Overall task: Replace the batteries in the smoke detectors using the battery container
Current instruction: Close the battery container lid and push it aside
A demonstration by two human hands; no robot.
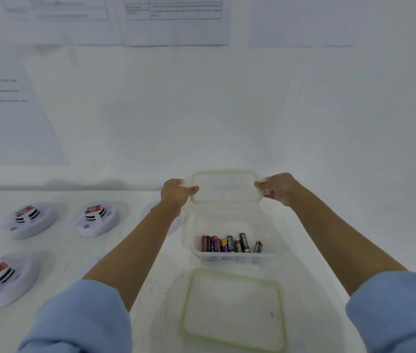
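Left hand (176,193) and right hand (279,188), each grip pinching one end, hold the lid (224,186) clear of the container (235,256) in the middle of the bench (61,247), baring batteries (229,244) for the detectors (96,219) near the left edge.

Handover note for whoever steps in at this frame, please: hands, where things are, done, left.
Left hand and right hand: each grips one end of a green-rimmed lid, held above the battery container.
Battery container: open on the table, batteries inside; a second green-rimmed lid lies nearer the person.
Smoke detectors: three in view at the left.
Done: container open. Left: apparently every battery swap.
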